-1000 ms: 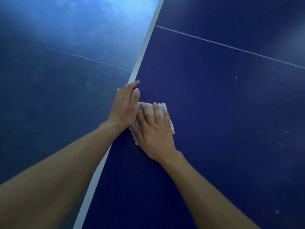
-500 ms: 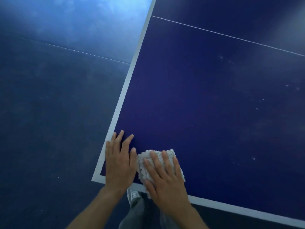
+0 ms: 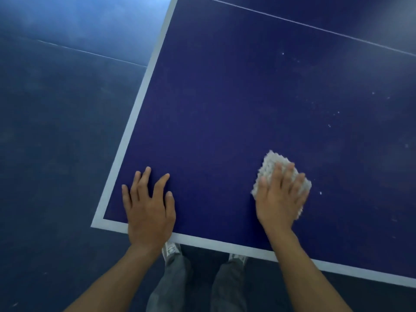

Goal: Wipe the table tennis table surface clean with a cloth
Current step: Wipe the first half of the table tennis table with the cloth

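The dark blue table tennis table (image 3: pixel 225 97) fills most of the head view, its white border meeting at the near left corner. A folded, nubbly white cloth (image 3: pixel 273 164) lies on the surface near the front edge. My right hand (image 3: pixel 281 197) presses flat on the cloth with straight fingers, covering its near half. My left hand (image 3: pixel 148 206) rests flat on the bare table by the near left corner, fingers spread. Small white specks dot the surface to the right of the cloth.
The thin white centre line (image 3: pixel 315 25) crosses the far part of the table. Blue floor (image 3: pixel 56 131) lies to the left and below the table. My grey trouser legs and pale shoes (image 3: pixel 171 249) show under the front edge.
My right hand has slid the cloth to the right along the front edge, away from my left hand. The left hand has stayed near the corner, fingers now spread wider.
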